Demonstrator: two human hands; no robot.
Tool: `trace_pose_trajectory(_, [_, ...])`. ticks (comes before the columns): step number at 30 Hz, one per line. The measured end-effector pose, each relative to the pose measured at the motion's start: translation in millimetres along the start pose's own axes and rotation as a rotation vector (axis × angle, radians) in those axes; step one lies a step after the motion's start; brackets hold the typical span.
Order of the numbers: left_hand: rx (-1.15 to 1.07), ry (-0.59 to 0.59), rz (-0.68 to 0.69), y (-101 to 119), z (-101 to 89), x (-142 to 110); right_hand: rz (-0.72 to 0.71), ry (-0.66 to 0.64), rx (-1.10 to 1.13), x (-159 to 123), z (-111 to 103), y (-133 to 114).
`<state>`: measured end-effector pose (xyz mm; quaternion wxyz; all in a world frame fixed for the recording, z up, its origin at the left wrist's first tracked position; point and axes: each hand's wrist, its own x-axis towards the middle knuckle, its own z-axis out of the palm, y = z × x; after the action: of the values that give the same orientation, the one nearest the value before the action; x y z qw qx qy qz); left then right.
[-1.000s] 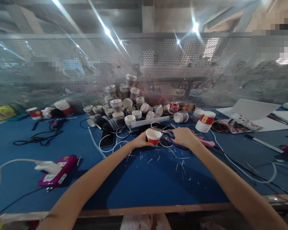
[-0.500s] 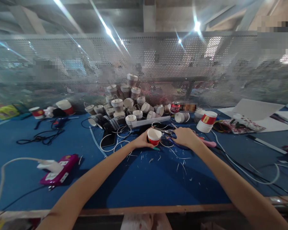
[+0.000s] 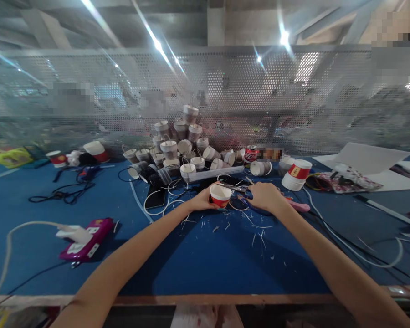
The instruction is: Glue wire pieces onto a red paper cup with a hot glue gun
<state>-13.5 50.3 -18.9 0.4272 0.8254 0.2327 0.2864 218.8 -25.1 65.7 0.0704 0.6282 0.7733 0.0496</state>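
My left hand [image 3: 205,199] is wrapped around a red-and-white paper cup [image 3: 220,197], which stands mouth up just over the blue table. My right hand [image 3: 264,197] is closed on a pair of scissors [image 3: 237,187]. Their metal blades point left, at the cup's far rim; whether they touch it I cannot tell. Blue handles show below my right hand. Behind the cup a loop of thin white cord [image 3: 223,177] is visible. Thin white offcuts [image 3: 259,237] are scattered on the table in front of both hands.
Beyond my hands rises a pile of white cups with cord loops [image 3: 169,149]. A cola can [image 3: 250,154] stands right of it, then stacked red-and-white cups [image 3: 296,175]. A purple power strip [image 3: 89,241] lies left. A perforated metal screen [image 3: 232,91] backs the table.
The whole view has shifted slightly. Both hands keep their holds on the cup and the scissors, and the blades lie a little further over the cup's rim.
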Motion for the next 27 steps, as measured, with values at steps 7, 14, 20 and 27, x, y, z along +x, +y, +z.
trace_pose_trajectory(7, [-0.095, -0.025, -0.036, 8.4, 0.8, 0.3, -0.019, 0.007, 0.007, 0.3, 1.1, 0.6])
trace_pose_trajectory(14, [-0.199, -0.028, -0.089, 5.8, 0.9, -1.0, -0.001, 0.020, 0.022, -0.4, 1.3, 1.4])
trace_pose_trajectory(20, [-0.065, 0.087, -0.034, 1.2, 4.3, -1.4, -0.003, 0.037, -0.003, -0.1, 3.0, 2.2])
trace_pose_trajectory(27, [-0.035, 0.001, -0.029, 5.4, 1.2, -1.6, 0.016, 0.021, -0.023, 1.5, 1.2, 0.7])
